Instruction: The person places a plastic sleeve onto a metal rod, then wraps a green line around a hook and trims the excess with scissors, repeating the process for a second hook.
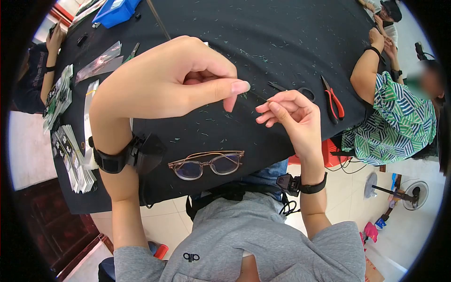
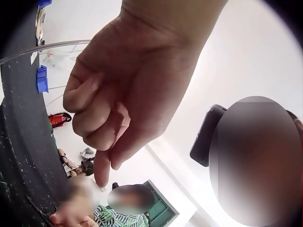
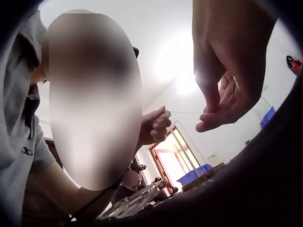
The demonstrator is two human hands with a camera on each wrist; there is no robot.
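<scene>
Between my two hands runs a thin strand [image 1: 258, 96], short and nearly straight in the head view. My left hand [image 1: 181, 84] pinches one end between thumb and index finger, its other fingers curled in. At the opposite end, my right hand [image 1: 297, 117] pinches it with thumb and index fingertip, the remaining fingers loosely bent. Both hands are over the black-covered table [image 1: 256, 51]. In the right wrist view the strand [image 3: 184, 112] spans the gap between the hands as a fine line. Its material cannot be told.
Eyeglasses [image 1: 207, 163] lie near the table's front edge. Black scissors [image 1: 306, 93] and red-handled pliers [image 1: 337, 105] lie by my right hand. At left are stacked packets [image 1: 58, 101] and a blue bin [image 1: 115, 13]. A person in a patterned shirt [image 1: 399, 120] sits at right. Small scraps dot the cloth.
</scene>
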